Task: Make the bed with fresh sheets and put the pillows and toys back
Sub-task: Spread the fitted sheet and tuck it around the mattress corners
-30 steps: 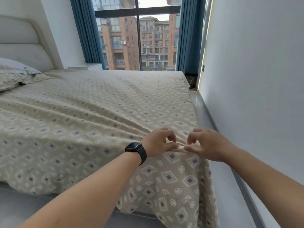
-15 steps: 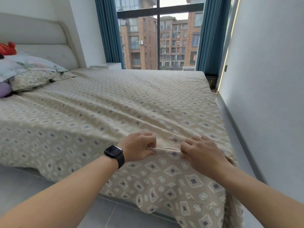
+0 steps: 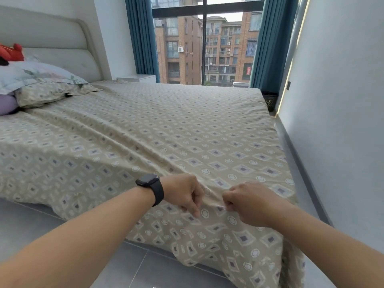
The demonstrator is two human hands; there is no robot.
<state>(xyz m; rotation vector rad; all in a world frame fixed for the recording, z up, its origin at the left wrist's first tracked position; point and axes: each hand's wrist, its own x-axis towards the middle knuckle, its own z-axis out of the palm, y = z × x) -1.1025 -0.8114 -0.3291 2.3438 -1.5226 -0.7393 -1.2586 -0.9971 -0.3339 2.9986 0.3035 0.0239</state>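
A beige sheet with a diamond pattern covers the bed and hangs over its near edge. My left hand, with a black watch on the wrist, and my right hand both pinch a fold of the sheet at the near right corner of the bed. Long creases run from that fold toward the headboard. At the far left lie a matching patterned pillow with a floral pillow on top. A red toy sits behind them and something purple lies beside them.
A padded headboard stands at the left. A white wall runs close along the bed's right side, leaving a narrow floor strip. A dark basket sits by the blue curtains at the window. Grey tiled floor lies below the near edge.
Both hands have curled tighter on the sheet fold and drawn it toward the near edge. The view has swung left, showing more of the pillows and the red toy.
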